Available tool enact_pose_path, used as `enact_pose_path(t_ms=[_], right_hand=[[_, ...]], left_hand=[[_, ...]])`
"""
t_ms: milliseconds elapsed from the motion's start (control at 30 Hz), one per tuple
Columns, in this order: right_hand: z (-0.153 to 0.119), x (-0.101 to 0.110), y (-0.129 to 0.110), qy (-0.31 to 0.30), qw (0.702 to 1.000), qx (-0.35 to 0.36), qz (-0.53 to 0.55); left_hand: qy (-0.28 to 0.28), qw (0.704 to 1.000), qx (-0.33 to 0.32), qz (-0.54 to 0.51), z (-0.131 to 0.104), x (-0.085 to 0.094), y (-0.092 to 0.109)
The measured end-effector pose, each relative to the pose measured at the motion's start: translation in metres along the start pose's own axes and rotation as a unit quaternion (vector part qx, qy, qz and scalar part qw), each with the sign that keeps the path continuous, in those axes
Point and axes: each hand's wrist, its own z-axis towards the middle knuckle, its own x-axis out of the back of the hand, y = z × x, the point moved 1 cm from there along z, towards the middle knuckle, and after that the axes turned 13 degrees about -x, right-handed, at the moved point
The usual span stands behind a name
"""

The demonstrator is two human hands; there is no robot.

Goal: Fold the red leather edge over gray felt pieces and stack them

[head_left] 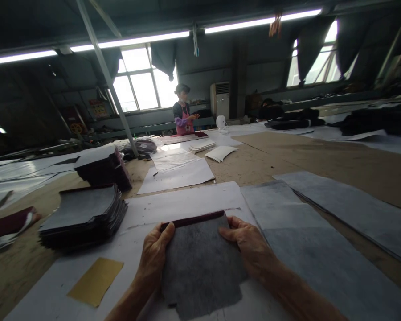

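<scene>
Between my two hands is a grey fabric panel [200,263] with a dark maroon strip along its far edge. My left hand [155,249] pinches the far left corner, thumb on top. At the far right corner my right hand [247,240] grips the same panel, its thumb also on the upper face. The panel's near edge hangs toward me over white paper [187,200] on the table. To the left sits a thick stack of similar grey panels [87,209] with dark edges. A small tan card [96,281] lies near my left forearm.
Behind that stack stands another pile of dark pieces [103,167]. Large grey sheets [307,249] cover the table at right. Farther off are white sheets [180,174], a small white fan [221,123], black cloth heaps [294,119] and a person [184,111] in a pink apron.
</scene>
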Motion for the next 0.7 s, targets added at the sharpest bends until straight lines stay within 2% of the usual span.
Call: enact_pose_path(t_ms=[167, 333, 500, 700], right_hand=[[0.0024, 0.0017, -0.0004, 0.019, 0.999, -0.023, 0.011], [0.0071, 0.0057, -0.0009, 0.048, 0.999, -0.021, 0.013], [0.0065, 0.0033, -0.0001, 0.060, 0.998, -0.029, 0.004], [0.0024, -0.0009, -0.0018, 0.081, 0.996, -0.026, -0.035]], left_hand=[[-0.001, 0.999, -0.041, -0.009, -0.0005, -0.0009, 0.0047], [0.001, 0.999, -0.041, -0.018, 0.0003, -0.0031, 0.0053], [0.026, 0.999, -0.031, 0.022, 0.0014, 0.0006, 0.0015], [0.027, 0.995, -0.046, 0.081, 0.0019, 0.0048, -0.0009]])
